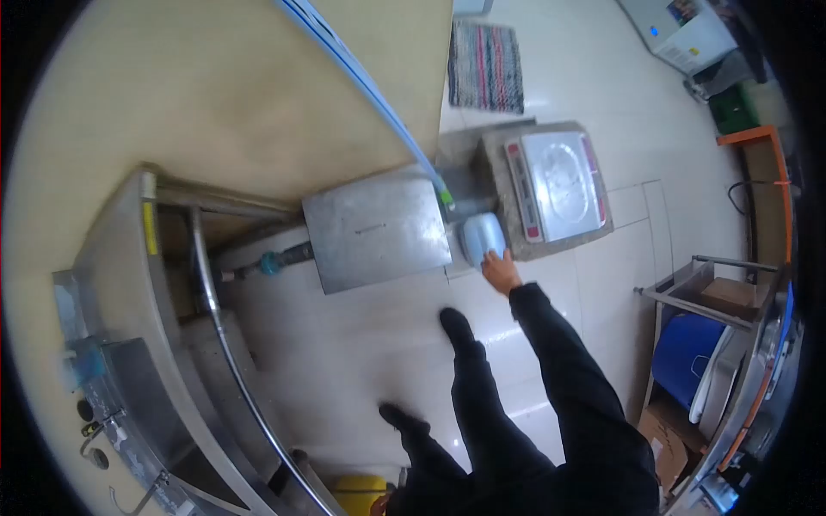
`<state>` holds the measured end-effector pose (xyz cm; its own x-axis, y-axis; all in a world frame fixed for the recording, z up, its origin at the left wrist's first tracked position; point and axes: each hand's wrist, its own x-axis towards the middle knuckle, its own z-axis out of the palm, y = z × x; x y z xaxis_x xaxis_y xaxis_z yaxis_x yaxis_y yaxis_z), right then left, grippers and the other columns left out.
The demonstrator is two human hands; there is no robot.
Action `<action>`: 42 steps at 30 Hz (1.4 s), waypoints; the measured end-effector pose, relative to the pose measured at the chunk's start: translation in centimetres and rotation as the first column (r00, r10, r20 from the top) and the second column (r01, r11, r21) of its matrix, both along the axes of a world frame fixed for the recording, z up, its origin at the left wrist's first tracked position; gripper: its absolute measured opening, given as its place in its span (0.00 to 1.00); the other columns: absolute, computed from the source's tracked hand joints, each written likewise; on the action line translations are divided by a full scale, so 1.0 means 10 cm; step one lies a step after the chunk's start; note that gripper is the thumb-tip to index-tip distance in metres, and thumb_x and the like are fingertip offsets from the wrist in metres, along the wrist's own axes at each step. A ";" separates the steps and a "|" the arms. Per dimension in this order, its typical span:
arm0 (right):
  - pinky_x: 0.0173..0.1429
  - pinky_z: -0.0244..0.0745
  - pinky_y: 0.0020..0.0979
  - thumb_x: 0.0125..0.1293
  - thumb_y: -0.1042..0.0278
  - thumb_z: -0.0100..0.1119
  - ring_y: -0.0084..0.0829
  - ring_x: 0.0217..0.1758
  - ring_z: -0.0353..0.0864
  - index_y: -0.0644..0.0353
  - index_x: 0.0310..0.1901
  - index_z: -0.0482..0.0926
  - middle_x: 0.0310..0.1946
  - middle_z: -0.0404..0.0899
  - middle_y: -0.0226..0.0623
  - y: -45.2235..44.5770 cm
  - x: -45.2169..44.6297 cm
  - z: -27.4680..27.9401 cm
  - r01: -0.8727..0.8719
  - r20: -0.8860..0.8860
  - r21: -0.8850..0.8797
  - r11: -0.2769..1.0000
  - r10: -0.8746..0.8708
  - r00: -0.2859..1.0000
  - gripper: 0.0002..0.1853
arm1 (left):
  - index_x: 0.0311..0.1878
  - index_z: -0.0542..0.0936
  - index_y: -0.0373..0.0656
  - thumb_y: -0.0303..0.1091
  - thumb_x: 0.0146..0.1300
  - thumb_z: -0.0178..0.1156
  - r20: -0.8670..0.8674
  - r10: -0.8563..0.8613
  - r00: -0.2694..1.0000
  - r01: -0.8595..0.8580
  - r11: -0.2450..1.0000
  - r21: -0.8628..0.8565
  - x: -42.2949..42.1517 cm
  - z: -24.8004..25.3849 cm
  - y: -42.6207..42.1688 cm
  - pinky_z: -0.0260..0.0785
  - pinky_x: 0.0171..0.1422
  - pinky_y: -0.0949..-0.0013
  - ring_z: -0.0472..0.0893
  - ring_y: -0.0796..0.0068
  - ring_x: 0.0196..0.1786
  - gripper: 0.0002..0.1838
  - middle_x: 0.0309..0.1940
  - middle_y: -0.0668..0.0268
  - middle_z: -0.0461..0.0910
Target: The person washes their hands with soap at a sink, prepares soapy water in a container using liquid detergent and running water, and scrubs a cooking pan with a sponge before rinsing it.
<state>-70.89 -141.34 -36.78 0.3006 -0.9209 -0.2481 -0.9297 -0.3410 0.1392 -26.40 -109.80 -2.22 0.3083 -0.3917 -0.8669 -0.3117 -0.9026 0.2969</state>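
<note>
My right hand reaches down to a pale blue plastic container, with its fingers closed on the near edge. The container sits low, between a metal-lidded box and a raised block that carries a flat scale-like device with a silver top. Just above the container hangs the green tip of a long blue-and-white strip or hose. Only a sliver of my left hand shows at the bottom edge, near something yellow; its fingers are hidden.
A steel sink unit with a curved rail stands on the left. To the right, a metal rack holds a blue tub and cardboard. A striped mat lies on the tiled floor at the top. My feet are below the box.
</note>
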 end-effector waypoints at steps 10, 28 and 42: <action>0.63 0.58 0.44 0.70 0.50 0.44 0.27 0.56 0.70 0.43 0.55 0.77 0.50 0.75 0.28 -0.64 -0.22 -1.14 -0.382 -0.610 0.590 0.712 0.702 0.366 0.18 | 0.58 0.74 0.42 0.44 0.69 0.52 0.158 0.120 0.980 -0.161 0.946 0.281 -0.15 -0.06 0.12 0.67 0.60 0.61 0.73 0.63 0.59 0.21 0.57 0.60 0.74; 0.43 0.77 0.47 0.50 0.42 0.62 0.51 0.40 0.82 0.63 0.33 0.80 0.36 0.81 0.52 0.24 0.66 1.28 0.092 0.382 0.571 0.816 -0.364 0.849 0.27 | 0.56 0.76 0.39 0.42 0.72 0.48 0.084 0.488 0.869 -0.432 0.829 -0.355 -0.59 0.51 0.47 0.72 0.54 0.66 0.77 0.70 0.54 0.19 0.51 0.63 0.79; 0.47 0.76 0.47 0.44 0.56 0.65 0.55 0.40 0.80 0.67 0.36 0.77 0.35 0.80 0.56 0.77 2.46 4.73 -0.596 0.326 0.224 0.771 0.517 0.792 0.22 | 0.36 0.86 0.45 0.34 0.55 0.68 0.085 0.662 0.745 -0.284 0.429 -0.857 0.09 0.79 2.04 0.73 0.49 0.66 0.82 0.67 0.44 0.06 0.44 0.63 0.83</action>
<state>-46.25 -133.59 10.52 0.8203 -0.4627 -0.3362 -0.5517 -0.7951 -0.2519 -25.45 -89.42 5.64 0.8645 -0.4964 -0.0782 -0.1550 -0.4114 0.8982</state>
